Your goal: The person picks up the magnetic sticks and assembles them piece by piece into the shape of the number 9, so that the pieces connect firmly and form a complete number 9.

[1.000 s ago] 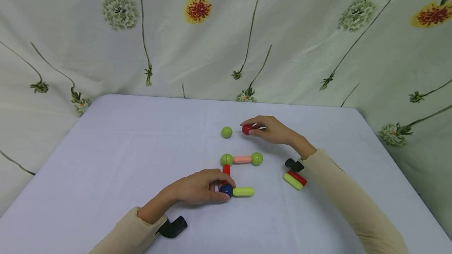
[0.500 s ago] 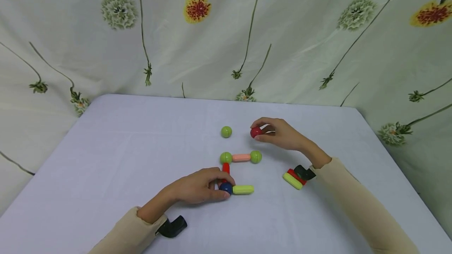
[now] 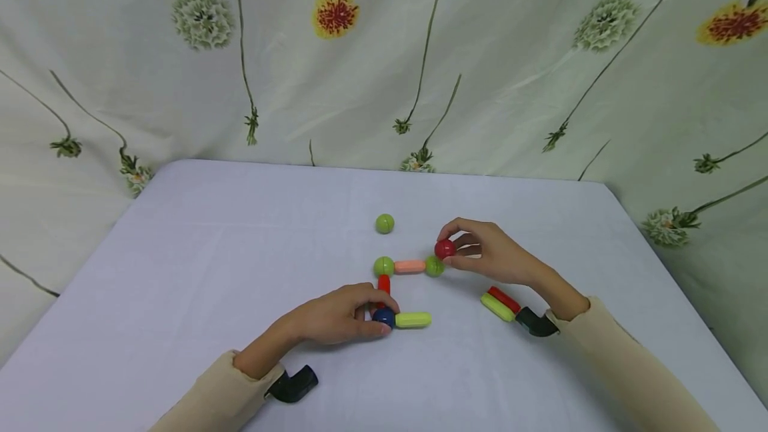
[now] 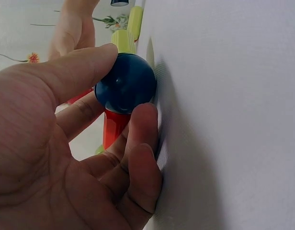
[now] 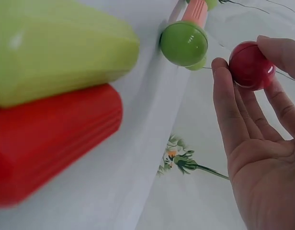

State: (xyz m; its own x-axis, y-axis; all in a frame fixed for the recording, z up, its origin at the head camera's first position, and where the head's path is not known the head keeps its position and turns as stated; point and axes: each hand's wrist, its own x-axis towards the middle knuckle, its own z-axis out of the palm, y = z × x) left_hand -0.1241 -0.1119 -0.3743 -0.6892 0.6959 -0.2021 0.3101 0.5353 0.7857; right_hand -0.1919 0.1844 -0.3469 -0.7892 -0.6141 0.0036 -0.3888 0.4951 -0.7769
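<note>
Red ball pinched in the right grip, blue ball in the left grip, on a white-clothed desk before floral curtain.

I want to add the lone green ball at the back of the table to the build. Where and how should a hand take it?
The green ball sits alone on the table, clear on all sides. Being round, it has no preferred side: probably best to come from above and pinch it across its middle with thumb and fingertips, as the right hand holds the red ball.
</note>
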